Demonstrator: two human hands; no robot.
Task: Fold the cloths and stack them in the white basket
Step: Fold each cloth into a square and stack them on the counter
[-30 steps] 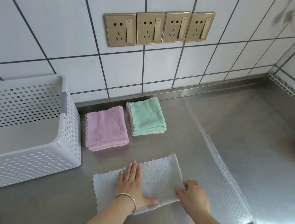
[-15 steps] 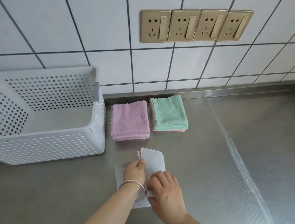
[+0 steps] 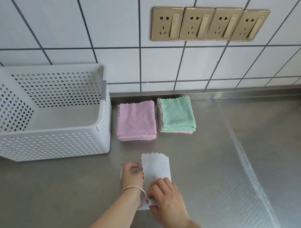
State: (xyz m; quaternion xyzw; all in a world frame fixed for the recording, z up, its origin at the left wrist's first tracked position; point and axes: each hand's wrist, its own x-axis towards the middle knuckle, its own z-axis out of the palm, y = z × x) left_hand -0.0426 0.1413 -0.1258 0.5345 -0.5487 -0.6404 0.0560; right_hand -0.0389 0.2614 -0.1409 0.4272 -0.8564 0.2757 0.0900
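Fingers of left hand [image 3: 131, 176] and right hand [image 3: 165, 196] pinch the grey cloth [image 3: 156, 167] mid-fold.

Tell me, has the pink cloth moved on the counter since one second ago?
No. The pink cloth lies between the white basket and the green cloth as before; only the camera view shifted.

My steel counter [image 3: 226, 161] runs up to the tiled wall. On it, at my far left, sits the white basket [image 3: 55, 143]. Just beside the basket's right wall lies a folded pink cloth [image 3: 136, 122], and close to the right of that a folded green cloth [image 3: 177, 115], the two apart. Nearer me lies a white cloth [image 3: 157, 169], partly folded over itself.
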